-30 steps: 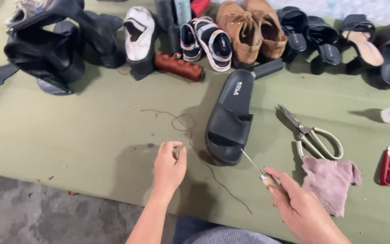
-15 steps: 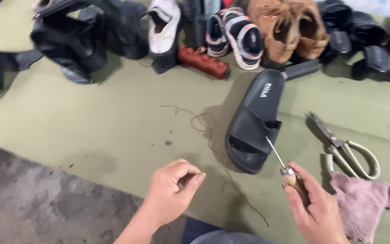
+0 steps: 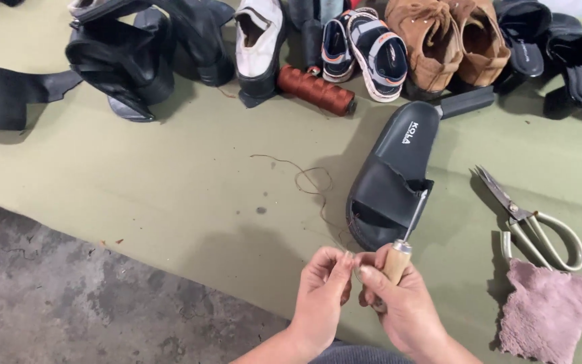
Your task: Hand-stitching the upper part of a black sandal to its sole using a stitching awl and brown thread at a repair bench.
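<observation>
Soft even daylight, faint shadows, sharp focus

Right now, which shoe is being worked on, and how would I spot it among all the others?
Start at the row of shoes along the far edge of the olive-green mat. Just nearer than that row, apart from it, lies a single black slide sandal, right above the right hand with its wooden-handled awl. Unlike its neighbours, it lies alone, with thin thread trailing beside it.

Olive mat (image 3: 170,202); slipper (image 3: 389,178); scissors (image 3: 530,222)
</observation>
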